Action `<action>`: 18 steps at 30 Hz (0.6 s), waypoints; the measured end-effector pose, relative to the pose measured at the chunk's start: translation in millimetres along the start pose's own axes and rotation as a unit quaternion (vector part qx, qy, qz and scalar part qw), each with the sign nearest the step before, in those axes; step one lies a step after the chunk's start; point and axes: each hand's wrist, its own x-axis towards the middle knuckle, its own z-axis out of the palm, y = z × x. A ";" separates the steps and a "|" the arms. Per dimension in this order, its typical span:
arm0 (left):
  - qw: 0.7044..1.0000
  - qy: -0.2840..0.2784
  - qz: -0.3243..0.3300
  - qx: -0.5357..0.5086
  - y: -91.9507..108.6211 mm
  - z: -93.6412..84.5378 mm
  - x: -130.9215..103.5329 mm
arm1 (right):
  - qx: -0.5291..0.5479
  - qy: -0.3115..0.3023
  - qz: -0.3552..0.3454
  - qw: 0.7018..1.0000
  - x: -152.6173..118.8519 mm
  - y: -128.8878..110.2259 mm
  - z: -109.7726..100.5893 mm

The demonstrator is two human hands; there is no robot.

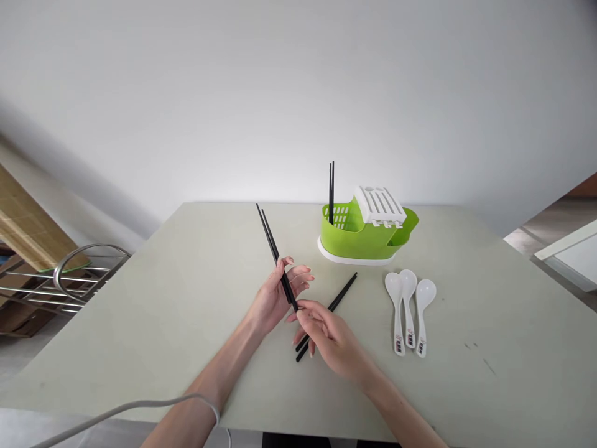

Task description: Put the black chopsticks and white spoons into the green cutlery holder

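Evidently, one pair of chopsticks occupies both hands: from my remote seat I see the held pair slanting toward the far left, above the table. The left hand grasps it lightly at thumb and forefinger, other fingers spread, probably to steady the shafts. The right hand pinches the near ends, perhaps to control how they line up. Below that hand, a loose pair lies pointing far right; whether the lower fingers touch it, I can't quite tell. At the far side stands the green caddy, its left compartment seemingly propping an upright pair. Three spoons lie to the right, bowls far, handles near, presumably for easy reach.
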 end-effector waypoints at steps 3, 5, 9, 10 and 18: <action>1.000 0.002 -0.008 -0.005 -2.2 -0.3 -0.5 | 0.040 -0.001 0.015 0.999 8.1 0.2 4.8; 1.000 0.003 -0.013 -0.005 -2.5 1.2 -1.0 | 0.050 0.007 0.016 0.999 10.7 -0.6 5.6; 0.999 -0.011 -0.030 0.024 -2.2 7.0 -3.8 | 0.063 0.016 0.011 0.998 12.9 -2.0 3.7; 0.999 -0.017 -0.035 0.033 -2.4 8.3 -4.6 | 0.067 0.016 0.011 0.998 13.0 -2.2 2.9; 0.993 -0.037 -0.068 0.090 -2.7 11.5 -9.5 | 0.087 0.013 0.028 0.996 10.8 -3.9 -3.8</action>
